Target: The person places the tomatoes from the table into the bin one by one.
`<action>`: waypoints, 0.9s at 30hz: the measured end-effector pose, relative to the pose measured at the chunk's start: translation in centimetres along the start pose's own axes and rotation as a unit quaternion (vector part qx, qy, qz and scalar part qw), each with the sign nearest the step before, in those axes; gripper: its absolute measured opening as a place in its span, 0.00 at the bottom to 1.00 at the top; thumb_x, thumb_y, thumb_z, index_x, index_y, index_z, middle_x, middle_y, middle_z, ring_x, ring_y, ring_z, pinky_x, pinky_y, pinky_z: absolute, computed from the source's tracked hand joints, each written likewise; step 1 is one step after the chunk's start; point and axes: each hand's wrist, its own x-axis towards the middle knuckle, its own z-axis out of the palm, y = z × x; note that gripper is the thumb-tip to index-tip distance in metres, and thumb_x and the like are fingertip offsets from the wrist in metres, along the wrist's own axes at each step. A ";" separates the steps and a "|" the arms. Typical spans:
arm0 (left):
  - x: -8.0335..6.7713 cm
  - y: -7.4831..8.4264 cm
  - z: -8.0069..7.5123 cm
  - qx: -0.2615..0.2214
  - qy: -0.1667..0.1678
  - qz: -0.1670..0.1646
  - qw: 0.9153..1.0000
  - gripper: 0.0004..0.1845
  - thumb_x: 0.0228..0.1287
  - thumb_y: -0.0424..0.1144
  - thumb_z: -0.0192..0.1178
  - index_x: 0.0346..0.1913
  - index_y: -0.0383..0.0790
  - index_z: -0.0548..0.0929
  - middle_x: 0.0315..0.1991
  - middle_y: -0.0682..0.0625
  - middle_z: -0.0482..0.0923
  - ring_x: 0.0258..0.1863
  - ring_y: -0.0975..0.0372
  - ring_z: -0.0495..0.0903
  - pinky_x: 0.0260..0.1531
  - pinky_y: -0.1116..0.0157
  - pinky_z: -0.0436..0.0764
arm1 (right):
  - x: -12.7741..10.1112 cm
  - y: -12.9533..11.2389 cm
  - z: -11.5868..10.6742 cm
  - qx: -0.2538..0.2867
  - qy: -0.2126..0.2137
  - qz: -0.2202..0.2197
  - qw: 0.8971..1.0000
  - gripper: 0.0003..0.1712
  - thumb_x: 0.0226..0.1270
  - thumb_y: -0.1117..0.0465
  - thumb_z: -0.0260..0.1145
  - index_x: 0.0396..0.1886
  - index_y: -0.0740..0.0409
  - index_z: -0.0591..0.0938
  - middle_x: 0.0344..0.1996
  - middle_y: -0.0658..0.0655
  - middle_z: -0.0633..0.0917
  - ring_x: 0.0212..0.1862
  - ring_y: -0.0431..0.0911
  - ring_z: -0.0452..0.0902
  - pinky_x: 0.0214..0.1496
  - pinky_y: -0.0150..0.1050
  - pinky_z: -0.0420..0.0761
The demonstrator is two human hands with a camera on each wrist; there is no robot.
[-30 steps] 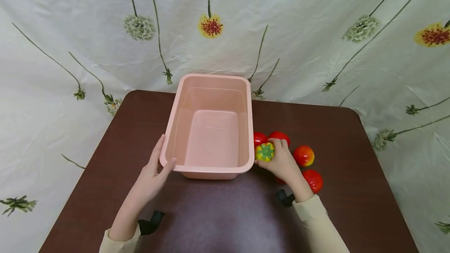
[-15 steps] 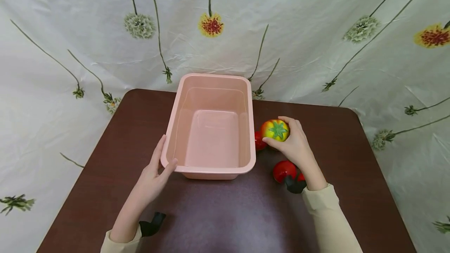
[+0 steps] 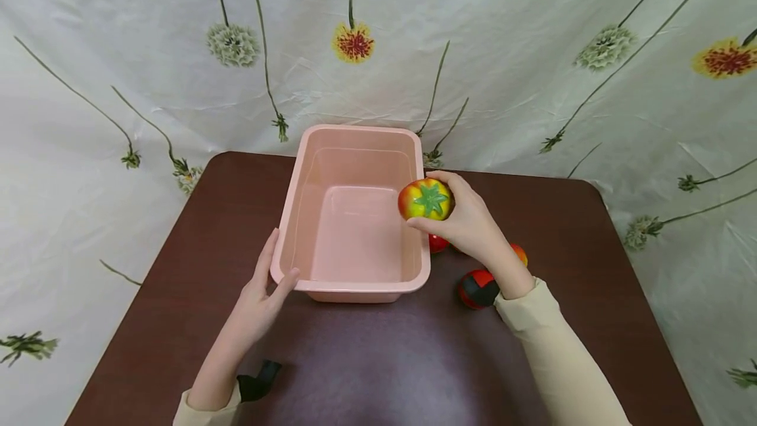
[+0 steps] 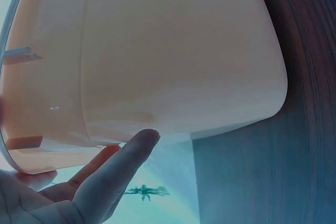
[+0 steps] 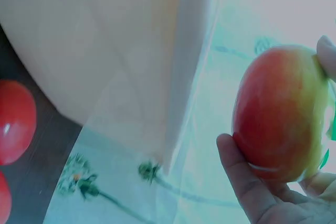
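Yellow-red fruit with a green leafy top is grasped between thumb and fingers of the right hand; it is held clear of the table, at the right rim of the pink bin. Its leafy top is turned upward. The bin's near left corner is gripped by the left hand, thumb placed at the near rim, fingers laid along the outer left wall. Right of the bin, a red fruit is seen just beside the wall. Nearer, another red fruit is partly covered by a black strap. An orange-red fruit is half hidden by the right forearm. The far side is backed by flower-printed cloth.
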 end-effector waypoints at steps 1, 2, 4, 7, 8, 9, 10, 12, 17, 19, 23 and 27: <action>0.0 0.0 0.1 -0.002 0.001 0.000 1.000 0.42 0.73 0.55 0.51 0.78 0.67 0.36 0.80 0.43 0.41 0.75 0.38 0.51 0.66 0.33 0.56 | 0.0 -0.2 0.2 -0.001 -0.012 -0.009 1.000 0.46 0.49 0.48 0.80 0.67 0.52 0.70 0.60 0.54 0.75 0.54 0.50 0.74 0.55 0.48 0.80; 0.0 0.0 0.2 -0.003 0.003 0.001 1.000 0.42 0.73 0.54 0.51 0.79 0.66 0.36 0.80 0.43 0.41 0.76 0.38 0.51 0.66 0.33 0.56 | 0.1 -0.5 0.5 -0.001 -0.025 -0.015 1.000 0.45 0.49 0.48 0.80 0.66 0.52 0.70 0.60 0.53 0.75 0.54 0.50 0.74 0.55 0.47 0.80; 0.0 -0.1 0.4 -0.006 0.006 0.003 1.000 0.42 0.74 0.53 0.51 0.79 0.65 0.37 0.80 0.43 0.41 0.76 0.39 0.50 0.67 0.33 0.55 | 0.1 -0.8 0.9 -0.005 -0.049 -0.023 0.999 0.44 0.49 0.48 0.80 0.65 0.52 0.70 0.59 0.53 0.75 0.53 0.49 0.74 0.55 0.47 0.80; 0.1 -0.1 0.6 -0.010 0.010 0.004 1.000 0.42 0.74 0.52 0.52 0.79 0.63 0.37 0.80 0.44 0.41 0.76 0.40 0.50 0.67 0.33 0.55 | 0.1 -1.1 1.6 -0.016 -0.081 -0.033 0.996 0.45 0.49 0.48 0.80 0.65 0.53 0.70 0.59 0.54 0.75 0.54 0.49 0.74 0.56 0.46 0.80; 0.1 -0.1 0.6 -0.012 0.012 0.006 1.000 0.42 0.74 0.52 0.52 0.79 0.63 0.37 0.80 0.44 0.41 0.76 0.40 0.49 0.67 0.33 0.55 | 0.1 -1.2 1.8 -0.020 -0.090 -0.036 0.995 0.45 0.49 0.48 0.80 0.65 0.54 0.71 0.58 0.54 0.75 0.54 0.49 0.74 0.55 0.46 0.80; 0.1 -0.1 0.7 -0.013 0.013 0.006 1.000 0.42 0.74 0.52 0.52 0.79 0.63 0.37 0.80 0.44 0.41 0.76 0.40 0.49 0.67 0.33 0.54 | 0.1 -1.3 1.9 -0.023 -0.097 -0.042 0.994 0.45 0.49 0.48 0.80 0.65 0.54 0.71 0.59 0.55 0.75 0.55 0.50 0.74 0.56 0.46 0.80; 0.2 -0.1 0.7 -0.014 0.014 0.006 1.000 0.42 0.74 0.52 0.52 0.79 0.63 0.37 0.80 0.45 0.41 0.77 0.41 0.49 0.68 0.33 0.54 | 0.1 -1.4 2.1 -0.028 -0.104 -0.049 0.993 0.45 0.48 0.49 0.80 0.65 0.55 0.71 0.59 0.55 0.75 0.55 0.50 0.74 0.56 0.46 0.80; 0.2 -0.1 0.8 -0.017 0.015 0.007 1.000 0.42 0.74 0.52 0.52 0.79 0.64 0.37 0.81 0.45 0.41 0.77 0.41 0.48 0.68 0.33 0.54 | 0.1 -1.5 2.4 -0.036 -0.116 -0.069 0.990 0.45 0.48 0.50 0.81 0.65 0.56 0.71 0.58 0.55 0.76 0.55 0.50 0.74 0.56 0.46 0.80; 0.2 0.0 0.9 -0.020 0.020 0.009 1.000 0.42 0.74 0.51 0.52 0.79 0.65 0.37 0.81 0.45 0.40 0.77 0.40 0.48 0.68 0.32 0.53 | 0.2 -1.7 3.2 -0.067 -0.145 -0.119 0.980 0.43 0.47 0.54 0.82 0.62 0.58 0.72 0.53 0.56 0.77 0.53 0.48 0.76 0.57 0.43 0.80; 0.2 -0.1 1.0 -0.021 0.021 0.009 1.000 0.42 0.74 0.51 0.52 0.79 0.66 0.37 0.81 0.45 0.40 0.77 0.40 0.48 0.67 0.32 0.53 | 0.2 -1.9 3.6 -0.087 -0.158 -0.125 0.976 0.43 0.47 0.53 0.81 0.62 0.57 0.72 0.54 0.56 0.77 0.53 0.48 0.76 0.56 0.42 0.81; 0.2 -0.1 1.0 -0.020 0.021 0.007 1.000 0.42 0.74 0.52 0.52 0.78 0.68 0.37 0.81 0.45 0.40 0.77 0.40 0.48 0.67 0.32 0.54 | 0.1 -2.4 4.4 -0.132 -0.189 -0.116 0.966 0.43 0.48 0.53 0.81 0.64 0.55 0.72 0.57 0.57 0.75 0.52 0.49 0.76 0.54 0.42 0.82; 0.2 -0.1 1.0 -0.021 0.023 0.006 0.999 0.41 0.74 0.52 0.52 0.78 0.69 0.37 0.80 0.45 0.41 0.76 0.40 0.49 0.66 0.32 0.54 | 0.1 -2.6 4.9 -0.172 -0.211 -0.123 0.954 0.43 0.49 0.55 0.80 0.65 0.56 0.72 0.57 0.56 0.75 0.52 0.48 0.77 0.55 0.41 0.81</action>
